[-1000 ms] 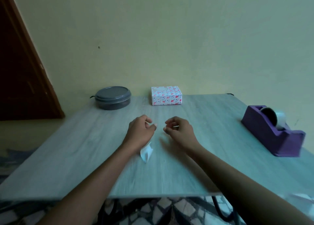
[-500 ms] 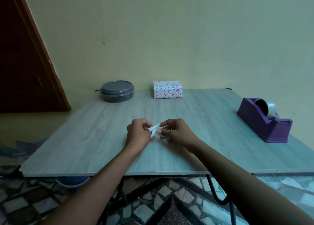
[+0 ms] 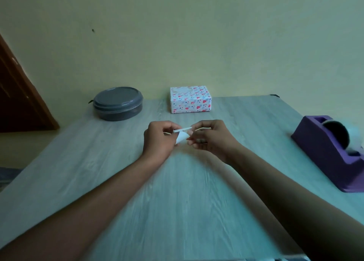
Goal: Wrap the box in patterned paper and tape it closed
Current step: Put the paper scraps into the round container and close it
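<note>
A box (image 3: 190, 99) wrapped in white paper with pink and blue hearts stands at the table's far edge, near the wall. Closer to me, above the middle of the table, my left hand (image 3: 159, 140) and my right hand (image 3: 211, 138) meet and both pinch a small folded scrap of white paper (image 3: 182, 135) between their fingertips. The box is well beyond both hands and neither touches it. A purple tape dispenser (image 3: 332, 154) with a roll of clear tape sits at the right side of the table.
A round grey lidded container (image 3: 117, 103) stands at the far left of the grey wood-grain table (image 3: 177, 201). A yellow wall rises right behind the table. A dark brown door is at the far left.
The white scrap hung from my left hand alone a second ago; now both hands pinch it between them. The hands have come together and the camera has shifted.
</note>
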Tool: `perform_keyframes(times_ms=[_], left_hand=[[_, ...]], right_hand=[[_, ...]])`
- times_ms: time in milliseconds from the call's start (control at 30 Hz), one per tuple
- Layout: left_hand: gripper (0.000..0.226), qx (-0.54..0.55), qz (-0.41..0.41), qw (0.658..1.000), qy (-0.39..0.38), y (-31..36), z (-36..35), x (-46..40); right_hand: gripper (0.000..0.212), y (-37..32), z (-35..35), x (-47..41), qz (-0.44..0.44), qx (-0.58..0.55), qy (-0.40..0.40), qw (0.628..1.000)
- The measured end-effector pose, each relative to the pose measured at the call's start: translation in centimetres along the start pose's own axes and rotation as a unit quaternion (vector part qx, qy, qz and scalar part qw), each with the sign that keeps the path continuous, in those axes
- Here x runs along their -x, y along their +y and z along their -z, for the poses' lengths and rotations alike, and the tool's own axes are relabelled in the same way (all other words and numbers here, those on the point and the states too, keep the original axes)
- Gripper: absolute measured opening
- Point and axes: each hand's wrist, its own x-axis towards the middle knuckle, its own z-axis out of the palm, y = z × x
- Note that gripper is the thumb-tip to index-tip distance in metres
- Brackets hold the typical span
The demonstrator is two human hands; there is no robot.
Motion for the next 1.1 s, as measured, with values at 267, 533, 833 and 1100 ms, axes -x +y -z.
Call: perform_keyframes(times_ms=[267, 533, 833, 1100], left_hand=[[0.025, 0.082, 0.11, 0.989, -0.048, 6.5, 0.0, -5.3], [0.012, 0.202, 0.215, 0.953, -0.067, 18.4, 4.8, -8.1], [0.018, 0.245, 0.232, 0.94, -0.054, 23.2, 11.0, -8.5], [0.026, 0.196, 0.192, 0.961, -0.042, 19.1, 18.7, -12.4]], right_hand=[[0.009, -6.5, 1.5, -3.2, 0.034, 0.016, 0.068, 0.997], [0.019, -20.0, 1.0, -1.7, 0.039, 0.009, 0.091, 0.995], [0.016, -28.8, -2.4, -0.1, -0.051, 0.014, 0.013, 0.998], [0.024, -29.8, -11.9, -2.9, -0.086, -0.032, -0.003, 0.996]])
